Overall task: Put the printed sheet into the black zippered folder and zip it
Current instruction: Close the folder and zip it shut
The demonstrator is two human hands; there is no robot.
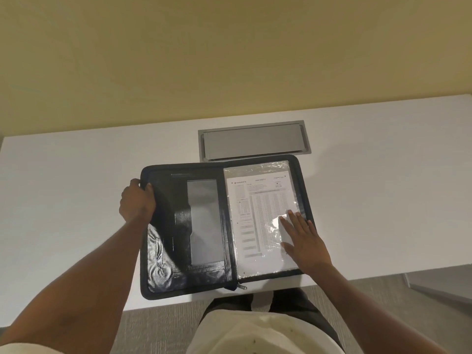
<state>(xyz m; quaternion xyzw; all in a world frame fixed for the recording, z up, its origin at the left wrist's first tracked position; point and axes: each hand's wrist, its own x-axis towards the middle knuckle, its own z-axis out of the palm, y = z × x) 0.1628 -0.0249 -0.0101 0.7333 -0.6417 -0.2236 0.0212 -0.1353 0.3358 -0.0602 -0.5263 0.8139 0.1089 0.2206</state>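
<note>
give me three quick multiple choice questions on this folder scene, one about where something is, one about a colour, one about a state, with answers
1. Where does the printed sheet lie?
A. on the right half of the open folder
B. on the bare table
C. on the grey hatch

2. What colour is the folder?
A. red
B. black
C. white

3. What state is the folder in?
A. zipped shut
B. folded shut but unzipped
C. lying open flat

Answers:
1. A, the sheet sits in a clear sleeve on the right half, under the flat right hand.
2. B, its cover and lining are black.
3. C, both halves are spread on the table, with the left hand gripping the left edge.
</note>
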